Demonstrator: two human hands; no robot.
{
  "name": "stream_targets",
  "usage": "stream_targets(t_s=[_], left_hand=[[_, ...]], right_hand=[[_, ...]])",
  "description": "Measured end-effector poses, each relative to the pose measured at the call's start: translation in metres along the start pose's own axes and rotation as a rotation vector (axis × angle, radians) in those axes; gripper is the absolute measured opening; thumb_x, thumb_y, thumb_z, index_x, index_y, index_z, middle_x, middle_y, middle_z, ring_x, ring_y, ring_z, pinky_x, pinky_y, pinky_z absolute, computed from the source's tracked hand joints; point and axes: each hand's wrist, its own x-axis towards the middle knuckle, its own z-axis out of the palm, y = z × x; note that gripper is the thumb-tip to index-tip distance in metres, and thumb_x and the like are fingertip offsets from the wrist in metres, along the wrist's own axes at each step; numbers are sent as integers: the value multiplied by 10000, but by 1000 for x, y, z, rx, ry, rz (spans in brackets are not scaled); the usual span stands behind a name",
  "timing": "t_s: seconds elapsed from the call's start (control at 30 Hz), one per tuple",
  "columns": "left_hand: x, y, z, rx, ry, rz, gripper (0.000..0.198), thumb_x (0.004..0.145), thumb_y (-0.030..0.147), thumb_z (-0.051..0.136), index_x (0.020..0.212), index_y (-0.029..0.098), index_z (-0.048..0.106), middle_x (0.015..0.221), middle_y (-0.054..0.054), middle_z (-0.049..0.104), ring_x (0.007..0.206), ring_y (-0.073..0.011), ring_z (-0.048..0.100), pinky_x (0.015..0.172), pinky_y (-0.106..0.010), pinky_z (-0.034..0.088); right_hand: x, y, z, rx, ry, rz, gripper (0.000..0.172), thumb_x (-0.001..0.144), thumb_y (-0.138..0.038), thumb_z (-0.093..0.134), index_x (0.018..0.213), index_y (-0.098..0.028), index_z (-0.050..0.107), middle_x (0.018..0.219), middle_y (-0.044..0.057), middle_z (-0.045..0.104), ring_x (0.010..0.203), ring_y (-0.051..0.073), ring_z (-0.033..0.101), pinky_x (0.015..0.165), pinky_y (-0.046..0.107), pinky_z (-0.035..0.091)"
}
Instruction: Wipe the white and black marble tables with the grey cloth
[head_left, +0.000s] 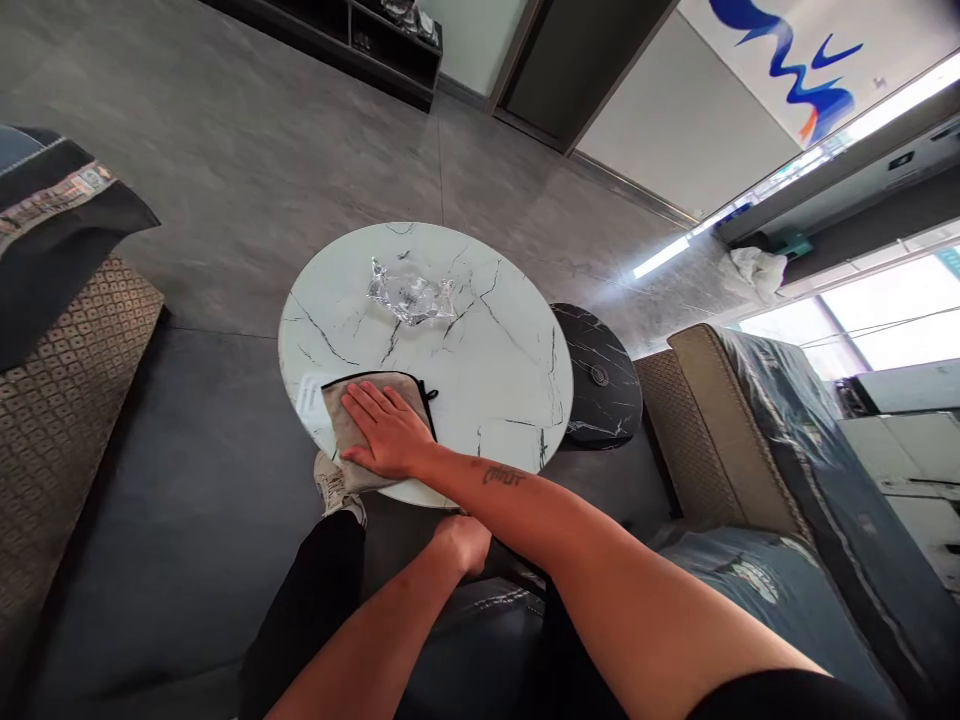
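Note:
My right hand lies flat, fingers spread, on a beige cloth with a dark edge and a small black loop. The cloth rests on the near-left part of a round white table with dark marbled veins, and one corner hangs over the rim. My left hand is closed just below the near rim, under my right forearm; its fingers are hidden, so what it holds cannot be made out. Toward the far side of the tabletop sits a clear glass dish with a wavy edge.
A lower black marbled table adjoins the white one on the right. A patterned sofa stands at left, another sofa under plastic at right. A dark low cabinet is at the back. My shoe is beside the near rim.

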Motion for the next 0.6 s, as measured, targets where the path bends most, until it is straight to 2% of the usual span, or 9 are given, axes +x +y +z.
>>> stream_targets(t_s=[0.1,0.3,0.5,0.6], left_hand=[[0,2,-2,68,-24,-23,554,846,283,786,1378,143,725,1415,-221,752,1289,-388,734,1100,-482,599],[-4,4,-3,143,-40,-43,478,891,322,767,1342,165,734,1381,-206,769,1272,-375,745,1066,-468,611],[-4,4,-3,150,-59,-65,505,894,351,786,1368,189,723,1417,-185,757,1293,-356,737,1072,-437,605],[-2,6,-1,141,-67,-71,494,896,334,780,1364,184,729,1414,-193,755,1281,-360,742,1064,-449,612]], right_hand=[[-46,30,-7,20,-25,66,947,1103,-693,532,1805,-137,226,1844,121,149,1739,282,74,1440,534,112],[-132,102,-25,-30,-50,285,921,1093,-627,538,1798,-107,252,1842,129,148,1739,286,91,1436,528,137],[-208,191,-38,-134,-25,617,869,1097,-551,445,1800,-87,233,1840,150,160,1732,298,126,1423,531,182],[-233,241,-42,-196,24,787,838,1119,-536,369,1791,-53,237,1838,176,162,1729,295,127,1422,497,175]])
